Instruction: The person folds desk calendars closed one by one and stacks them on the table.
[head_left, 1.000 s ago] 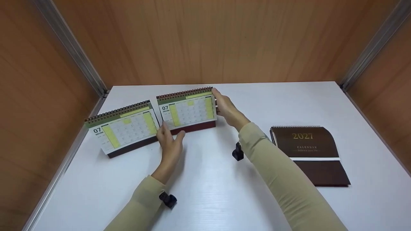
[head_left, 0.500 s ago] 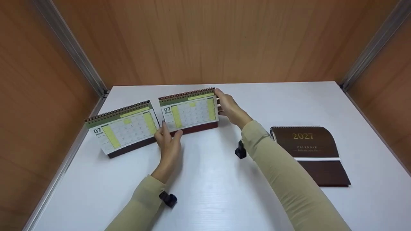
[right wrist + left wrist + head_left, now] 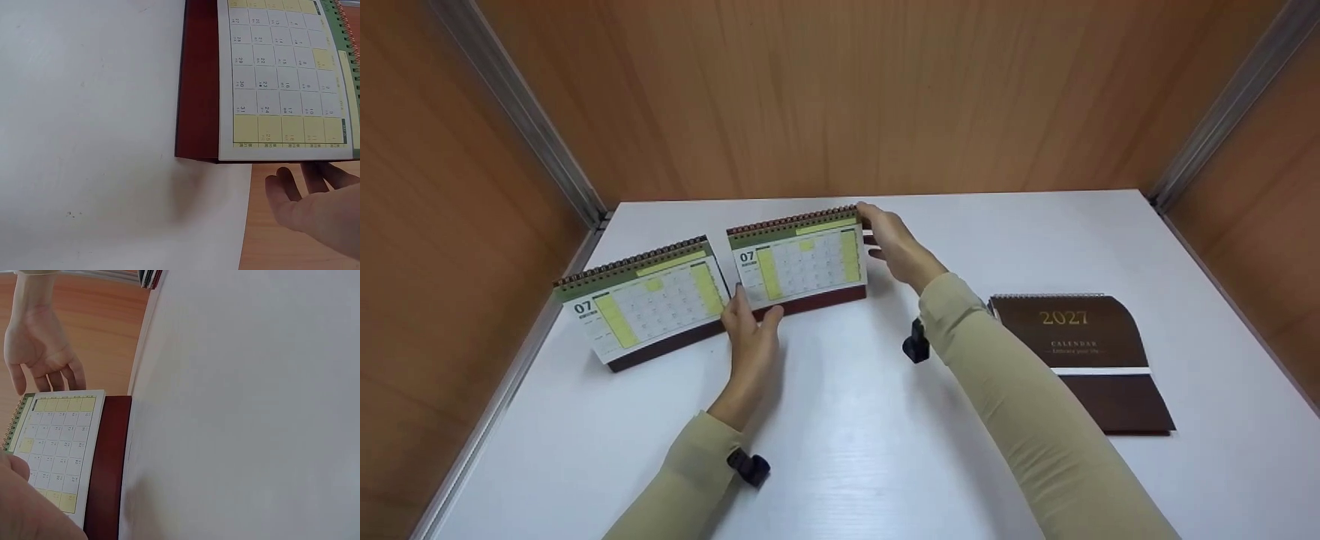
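The person seems to be squaring up the red calendar (image 3: 799, 262), which is standing tent-like on the table (image 3: 840, 465) between the two hands, its July page facing the person. As a judgement, the step in hand is a fine setting of its place and angle beside the dark calendar (image 3: 649, 304), which is standing just left of it, a narrow gap lying between them at the top. The next move probably calls for light, even pressure from both sides, so that the red calendar is turning without tipping or knocking its neighbour.

The left hand (image 3: 750, 345) is reaching up to the near left corner of the red calendar, its fingers pointing away from the person, mostly straight and close together, the thumb standing apart. Whether its fingertips are also touching the dark calendar is hard to tell. The right hand (image 3: 896, 244) is coming at the red calendar from its right side, the thumb side by the upper corner and the other fingers lightly bent, with gaps between them, along the side edge; no firm pinch is showing. The brown calendar (image 3: 1065, 330) is sitting well apart, to the right of the red calendar and nearer the person.
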A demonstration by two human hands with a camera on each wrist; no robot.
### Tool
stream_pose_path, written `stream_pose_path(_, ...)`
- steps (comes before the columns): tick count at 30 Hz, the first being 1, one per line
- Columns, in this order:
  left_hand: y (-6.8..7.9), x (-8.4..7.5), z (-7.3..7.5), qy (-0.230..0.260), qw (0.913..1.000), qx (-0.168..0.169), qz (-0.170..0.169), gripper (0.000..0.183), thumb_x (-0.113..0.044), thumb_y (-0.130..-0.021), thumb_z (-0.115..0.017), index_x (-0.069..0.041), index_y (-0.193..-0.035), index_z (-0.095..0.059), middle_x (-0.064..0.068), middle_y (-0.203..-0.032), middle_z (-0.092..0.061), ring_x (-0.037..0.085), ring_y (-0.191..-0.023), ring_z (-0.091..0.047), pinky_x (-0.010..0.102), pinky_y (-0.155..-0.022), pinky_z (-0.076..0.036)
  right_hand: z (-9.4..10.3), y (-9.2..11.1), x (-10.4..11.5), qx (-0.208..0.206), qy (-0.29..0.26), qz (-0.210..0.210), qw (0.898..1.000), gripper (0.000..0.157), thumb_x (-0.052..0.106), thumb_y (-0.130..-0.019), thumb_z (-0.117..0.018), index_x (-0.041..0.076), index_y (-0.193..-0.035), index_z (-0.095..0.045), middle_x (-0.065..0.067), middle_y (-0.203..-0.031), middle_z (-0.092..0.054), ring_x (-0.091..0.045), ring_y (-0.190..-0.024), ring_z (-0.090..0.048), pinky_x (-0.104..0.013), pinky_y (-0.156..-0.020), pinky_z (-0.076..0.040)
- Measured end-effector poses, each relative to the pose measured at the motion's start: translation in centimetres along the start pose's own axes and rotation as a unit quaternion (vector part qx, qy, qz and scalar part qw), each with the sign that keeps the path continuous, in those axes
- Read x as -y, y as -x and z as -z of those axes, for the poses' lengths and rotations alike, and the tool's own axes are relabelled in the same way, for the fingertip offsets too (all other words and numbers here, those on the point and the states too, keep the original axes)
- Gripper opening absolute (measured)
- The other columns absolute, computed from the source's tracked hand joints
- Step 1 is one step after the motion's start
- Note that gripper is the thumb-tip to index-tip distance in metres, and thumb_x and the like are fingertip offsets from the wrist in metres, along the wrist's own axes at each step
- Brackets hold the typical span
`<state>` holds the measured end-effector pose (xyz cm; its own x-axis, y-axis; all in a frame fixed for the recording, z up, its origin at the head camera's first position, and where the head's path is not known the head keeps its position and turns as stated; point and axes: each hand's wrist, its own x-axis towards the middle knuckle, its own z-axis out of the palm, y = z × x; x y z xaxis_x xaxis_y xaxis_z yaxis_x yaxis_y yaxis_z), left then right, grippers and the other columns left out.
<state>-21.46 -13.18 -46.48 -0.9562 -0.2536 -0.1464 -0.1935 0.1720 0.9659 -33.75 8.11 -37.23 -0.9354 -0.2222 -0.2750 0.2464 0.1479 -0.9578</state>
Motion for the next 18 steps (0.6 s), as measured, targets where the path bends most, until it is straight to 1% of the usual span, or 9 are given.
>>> stream_pose_path(6, 0.0, 0.0, 0.1, -0.006, 1.0, 0.001, -0.002, 0.089, -0.036, -0.107, -0.052, -0.017, -0.172, 0.006, 0.01, -0.176, 0.003, 0.028, -0.164, -0.003, 0.047, -0.133, -0.009, -0.1, -0.3, 0.5, -0.006, -0.021, -0.004, 1.0, 0.048, 0.04, -0.115, -0.032, 0.007, -0.127, -0.064, -0.01, -0.14, -0.059, -0.027, -0.14, -0.05, -0.044, -0.126, -0.032)
stream_pose_path(8, 0.0, 0.0, 0.1, -0.006, 1.0, 0.002, -0.004, 0.089, -0.035, -0.107, -0.051, -0.017, -0.172, 0.006, 0.012, -0.176, 0.004, 0.029, -0.164, -0.005, 0.048, -0.133, -0.01, -0.1, -0.4, 0.6, -0.01, -0.032, -0.007, 0.999, 0.044, 0.038, -0.115, -0.033, 0.009, -0.124, -0.064, -0.008, -0.136, -0.059, -0.026, -0.139, -0.05, -0.043, -0.124, -0.034)
stream_pose_path(12, 0.0, 0.0, 0.0, -0.005, 0.9999, 0.006, -0.008, 0.089, -0.035, -0.107, -0.051, -0.017, -0.172, 0.007, 0.013, -0.175, 0.005, 0.031, -0.163, -0.008, 0.05, -0.132, -0.011, -0.1, -0.5, 0.9, -0.018, -0.045, 0.0, 0.999, 0.039, 0.035, -0.115, -0.036, 0.01, -0.12, -0.065, -0.007, -0.133, -0.06, -0.026, -0.138, -0.051, -0.042, -0.124, -0.034)
stream_pose_path(15, 0.0, -0.1, 0.0, -0.005, 0.9999, 0.005, -0.007, 0.089, -0.035, -0.107, -0.051, -0.017, -0.172, 0.007, 0.014, -0.175, 0.004, 0.031, -0.163, -0.006, 0.05, -0.132, -0.01, 0.0, -0.6, 1.3, -0.022, -0.044, 0.011, 0.999, 0.038, 0.034, -0.113, -0.041, 0.008, -0.121, -0.067, -0.007, -0.133, -0.063, -0.026, -0.137, -0.053, -0.043, -0.123, -0.035)
stream_pose_path(18, 0.0, -0.1, 0.0, -0.009, 0.9999, 0.003, -0.008, 0.089, -0.035, -0.107, -0.051, -0.016, -0.172, 0.007, 0.015, -0.174, 0.004, 0.031, -0.164, -0.003, 0.049, -0.133, -0.009, 0.1, -0.5, 1.5, -0.023, -0.038, 0.022, 0.999, 0.04, 0.033, -0.112, -0.044, 0.007, -0.132, -0.067, -0.008, -0.135, -0.065, -0.026, -0.137, -0.055, -0.044, -0.122, -0.037)
